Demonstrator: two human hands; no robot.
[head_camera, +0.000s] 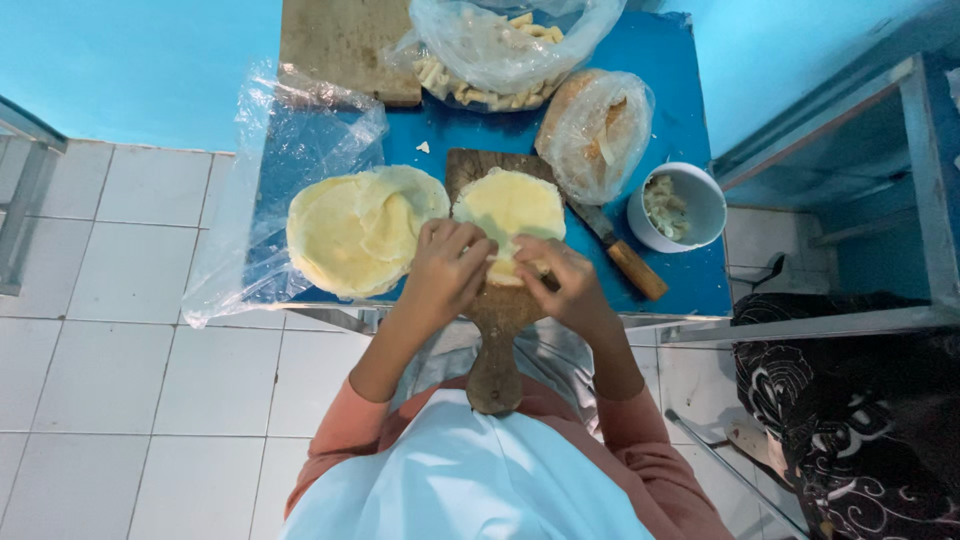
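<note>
At the tabletop's (680, 80) near edge, the thin wrapper (510, 205) is being pinched closed by left hand (448, 270) and right hand (562, 280); tearing is being risked if pulled hard

Both hands hide the wrapper's (508, 205) near edge (filling unseen).

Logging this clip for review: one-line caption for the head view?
Both hands, left hand and right hand, fold a thin pancake on a wooden board beside a pancake stack.

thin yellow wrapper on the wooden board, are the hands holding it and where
Both the left hand and right hand pinch the near edge of the wrapper, folding it on the board.
</note>
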